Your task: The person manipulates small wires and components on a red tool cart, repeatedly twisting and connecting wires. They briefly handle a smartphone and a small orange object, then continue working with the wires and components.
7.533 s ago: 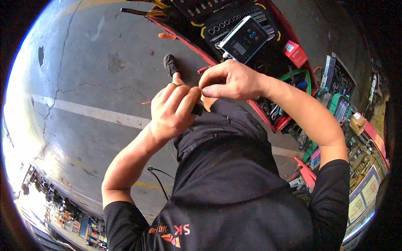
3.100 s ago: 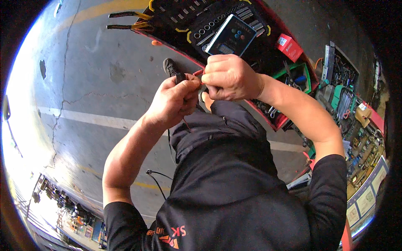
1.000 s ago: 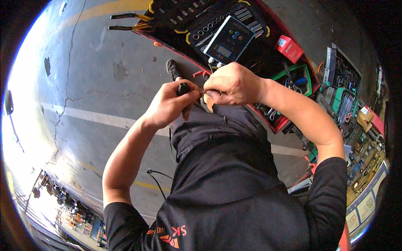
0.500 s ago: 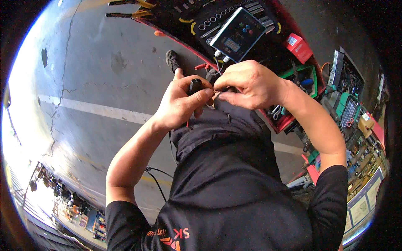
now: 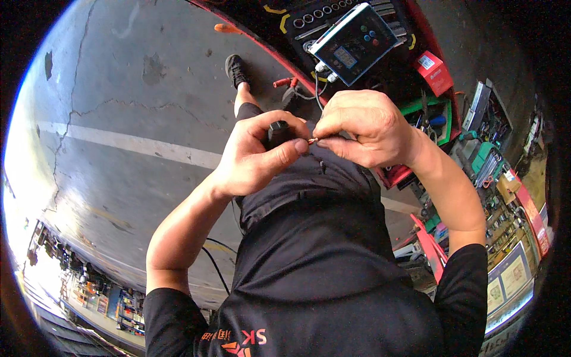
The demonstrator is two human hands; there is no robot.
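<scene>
Between my two hands shows a short wire end, copper-coloured with a bit of red. My left hand is closed, its thumb and forefinger pinching this wire. A black blocky piece stands up in the same grip; its kind is unclear. My right hand is closed too, thumb and fingertips pinching the wire's bare tip from the other side. Just beyond the hands, a control box with a small display and coloured buttons lies tilted on a tool tray. Grey cables run from it towards my right hand.
The red-edged tool tray holds sockets and a small red box. A red-handled clamp hangs at its near edge. More tools and a green case are at the right. A black cable trails at my left.
The view has shifted slightly. My hands have turned a little, and the copper wire end now shows between my fingertips. Both hands keep their pinch.
</scene>
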